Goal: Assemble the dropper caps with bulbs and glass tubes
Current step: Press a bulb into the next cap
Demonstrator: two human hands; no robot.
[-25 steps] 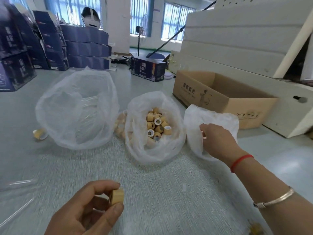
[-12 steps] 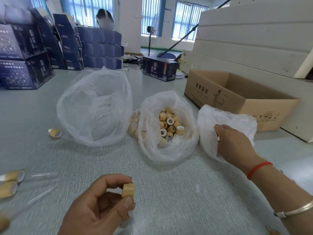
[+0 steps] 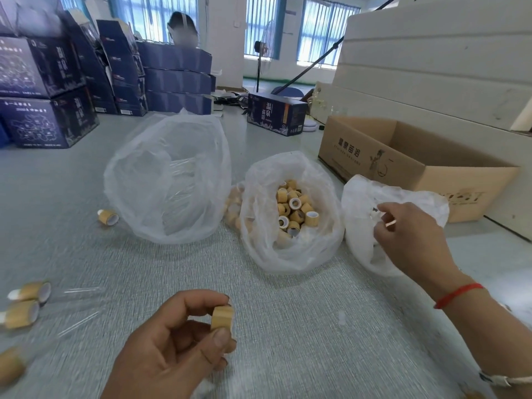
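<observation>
Grey textured desk (image 3: 302,326), three plastic bags in a row across the middle.

Left bag (image 3: 168,180): large, clear, mouth toward the camera. Faint streaks inside look like glass tubes; cannot tell for sure through the film.

Middle bag (image 3: 290,249): open at the top, holding a heap of wooden caps (image 3: 293,208), some with the white lining up. More caps show through the bag's left side.

Right bag (image 3: 371,226): white, crumpled, just beside the middle bag. Right hand (image 3: 408,237) is at its mouth, fingers curled, pinching a small white piece (image 3: 390,223) at the fingertips; too small to tell what it is. Red cord and a metal bangle on that wrist and arm.

Left hand (image 3: 175,347), near edge centre, above the desk: thumb and forefinger pinch one wooden cap (image 3: 222,318), other fingers curled in.

Near left on the desk: three finished droppers (image 3: 24,303) lying on their sides, wooden collars with white bulbs, clear tubes pointing right. One more capped piece (image 3: 108,217) lies just left of the large bag.

Far right: open brown cardboard box (image 3: 408,159) with printed characters; contents not visible. Behind it, white stacked panels (image 3: 431,67). Far left: stacks of dark blue printed cartons (image 3: 43,90), and one lone carton (image 3: 275,113) far centre.
</observation>
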